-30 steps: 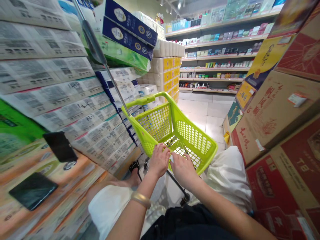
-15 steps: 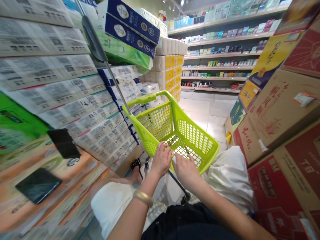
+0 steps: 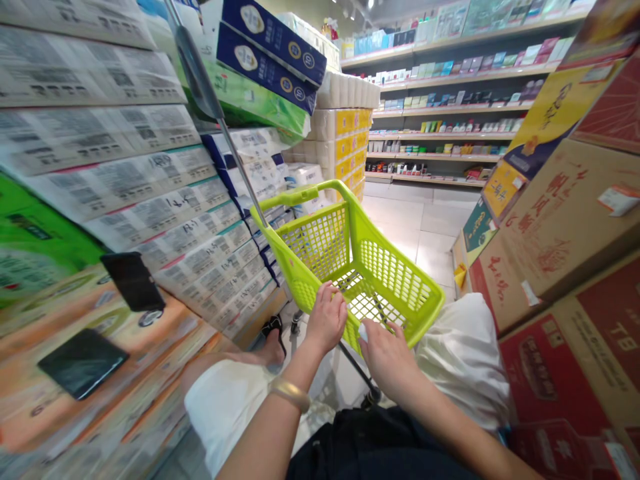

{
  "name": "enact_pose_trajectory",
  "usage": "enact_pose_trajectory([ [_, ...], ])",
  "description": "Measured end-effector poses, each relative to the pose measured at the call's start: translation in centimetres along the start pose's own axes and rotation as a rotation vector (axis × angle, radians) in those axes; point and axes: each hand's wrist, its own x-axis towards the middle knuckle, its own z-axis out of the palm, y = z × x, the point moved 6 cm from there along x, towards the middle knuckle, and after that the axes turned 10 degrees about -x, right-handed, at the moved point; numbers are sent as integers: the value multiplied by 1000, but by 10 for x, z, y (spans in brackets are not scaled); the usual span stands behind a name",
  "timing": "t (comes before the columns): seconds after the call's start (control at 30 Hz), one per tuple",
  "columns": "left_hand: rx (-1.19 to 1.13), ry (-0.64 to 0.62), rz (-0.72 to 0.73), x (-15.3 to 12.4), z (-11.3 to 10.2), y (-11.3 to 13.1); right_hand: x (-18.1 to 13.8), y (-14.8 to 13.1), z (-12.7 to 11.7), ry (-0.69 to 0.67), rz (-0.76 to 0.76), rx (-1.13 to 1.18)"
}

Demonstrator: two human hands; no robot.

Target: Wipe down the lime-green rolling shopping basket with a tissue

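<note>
A lime-green shopping basket cart (image 3: 390, 267) stands in front of my knees, with nothing visible lying in its perforated basket. My left hand (image 3: 327, 317), wearing a gold bangle (image 3: 290, 395) on the wrist, is closed over the near rim of the basket. Just to its right, my right hand (image 3: 387, 350) presses along the same rim, fingers curled. A small white piece (image 3: 363, 333), perhaps tissue or a wipe, pokes out beside the right thumb; most of it is hidden. The cart's long metal handle bar with a grey grip (image 3: 197, 70) rises at the upper left.
Stacked white paper packs (image 3: 165, 173) line the left side. Nearer, orange packs (image 3: 170, 333) carry a black phone (image 3: 133, 281) and a dark flat device (image 3: 83, 363). Cardboard boxes (image 3: 570, 207) rise at the right. Stocked shelves (image 3: 440, 110) stand beyond the tiled floor (image 3: 400, 213).
My right hand has slid a little to the right along the rim with the white piece, widening the gap to my left hand. The left hand keeps its place on the rim.
</note>
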Motion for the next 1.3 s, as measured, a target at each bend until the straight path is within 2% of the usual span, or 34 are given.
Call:
enact_pose_trajectory([
  [0.23,27,-26,10,2,-2,-6,22,-14,-4,11,-13,-1],
  [0.5,4,-39,-15,4,-4,-9,-1,-2,-1,49,-13,-14],
  [0.63,-12,-45,-36,5,-2,-9,17,-11,-2,-34,-7,-7],
  [0.8,-28,-44,-70,5,-5,-13,42,-25,-5,-48,-49,32],
  [0.9,-18,-42,-61,6,-7,-16,34,-22,-5,-52,-54,27],
  [1.1,-13,-55,-40,8,-7,-20,-3,-8,0,6,-44,2],
  [1.2,-13,-41,-50,9,-6,-22,-3,-10,3,8,-31,6],
  [1.3,-9,-37,-79,10,-5,-25,10,-18,5,-21,-23,7],
])
